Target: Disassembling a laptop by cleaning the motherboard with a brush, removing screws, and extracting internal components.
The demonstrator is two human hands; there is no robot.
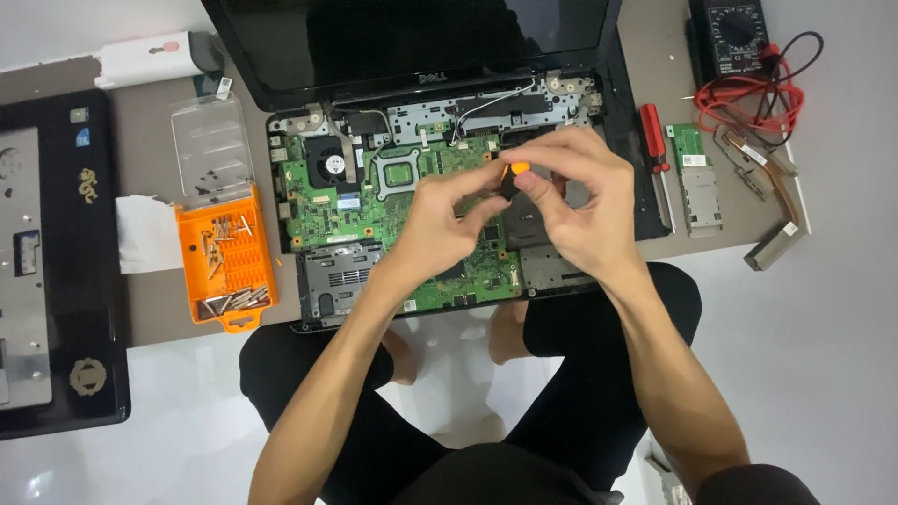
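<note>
White floor spreads below and to the right of a low grey board [150,309] on which an opened laptop [421,187] lies, its lid [412,42] tipped back and the keyboard deck gone. Its green circuit board [327,201] is bare, with a black fan [329,166] at upper left, a square socket [400,172] near the middle and silver card slots [341,276] along the near edge.

Over the right half of that board, the left hand [440,229] and the right hand [580,201] meet around a small screwdriver [513,176] with an orange cap and black grip. The right hand's fingers curl shut on the handle; the left hand's thumb and forefinger pinch close beside it, though the tip is hidden.

Left of the laptop, just beside its edge, an orange bit case [227,257] stands open, its clear lid [212,145] folded back. Farther left lies the black palm-rest panel [56,262], overhanging the grey board. On the right, a red-handled screwdriver [655,140], a small green card [697,178], a multimeter [734,33] with red leads [748,98] and a copper heat pipe [776,187] crowd the strip up to the far edge. Bare grey surface shows only between the panel and the case, where a white tissue [145,234] lies
</note>
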